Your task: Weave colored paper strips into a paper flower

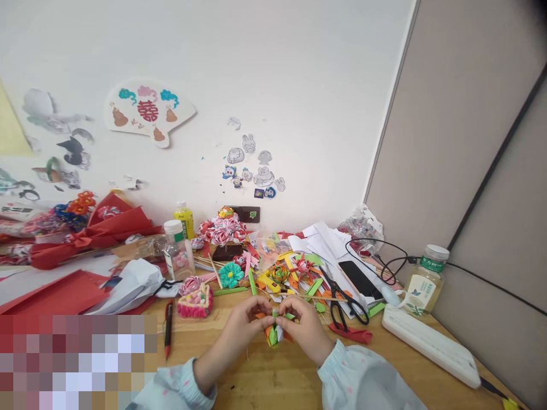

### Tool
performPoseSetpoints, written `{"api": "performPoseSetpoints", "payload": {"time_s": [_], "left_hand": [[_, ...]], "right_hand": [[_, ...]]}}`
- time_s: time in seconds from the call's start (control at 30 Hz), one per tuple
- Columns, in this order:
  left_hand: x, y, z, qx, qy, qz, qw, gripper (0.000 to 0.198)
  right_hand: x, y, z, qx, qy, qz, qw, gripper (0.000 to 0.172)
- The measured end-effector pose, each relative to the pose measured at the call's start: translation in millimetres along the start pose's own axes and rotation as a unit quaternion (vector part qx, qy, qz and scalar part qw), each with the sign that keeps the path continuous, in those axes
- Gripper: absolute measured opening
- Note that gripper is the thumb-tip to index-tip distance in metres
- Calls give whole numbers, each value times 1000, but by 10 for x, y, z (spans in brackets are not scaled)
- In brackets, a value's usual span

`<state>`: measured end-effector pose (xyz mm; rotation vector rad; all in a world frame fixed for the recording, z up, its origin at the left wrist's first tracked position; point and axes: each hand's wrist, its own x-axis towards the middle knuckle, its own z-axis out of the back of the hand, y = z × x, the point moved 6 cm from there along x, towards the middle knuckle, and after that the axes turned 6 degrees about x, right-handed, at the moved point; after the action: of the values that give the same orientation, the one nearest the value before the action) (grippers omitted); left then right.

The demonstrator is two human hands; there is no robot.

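Note:
Both hands meet over the wooden desk (239,376) at the lower middle. My left hand (244,326) and my right hand (304,329) pinch a small folded paper piece (276,331) made of green and orange strips, held between the fingertips of both. Fingers of each hand are curled onto it. Light blue sleeves cover both forearms. Just beyond the hands lie more green and orange paper strips (314,287) and finished paper flowers (280,274).
Black scissors (344,302) lie right of the hands, with a phone (359,279), a bottle (424,282) and a white power strip (431,344) further right. A pen (168,327) and small woven basket (195,302) sit left. Red paper, bottles and a paper bouquet (223,229) line the back.

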<state>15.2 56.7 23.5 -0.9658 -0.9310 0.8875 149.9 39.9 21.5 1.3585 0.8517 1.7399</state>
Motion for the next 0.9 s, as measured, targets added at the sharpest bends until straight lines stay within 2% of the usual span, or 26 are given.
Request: {"api": "performPoseSetpoints", "payload": {"time_s": [0.13,0.27,0.47,0.63,0.73,0.9], "left_hand": [[16,54,-17,-8,21,19,1000,27],[27,108,-12,-21,21,5,1000,31],[34,164,-35,-11,45,-10,999,29],[35,141,-12,23,28,-24,999,23],[35,172,-13,14,27,-13,999,24],[34,292,-68,-23,56,18,998,26]], "right_hand": [[-3,-62,-14,20,3,-15,1000,8],[0,-101,-23,38,13,-24,999,8],[10,-115,-12,17,2,-31,999,8],[8,-108,-2,1,-6,-38,999,6],[2,-103,-16,12,9,-48,999,6],[-11,-164,-65,39,36,-78,996,8]]}}
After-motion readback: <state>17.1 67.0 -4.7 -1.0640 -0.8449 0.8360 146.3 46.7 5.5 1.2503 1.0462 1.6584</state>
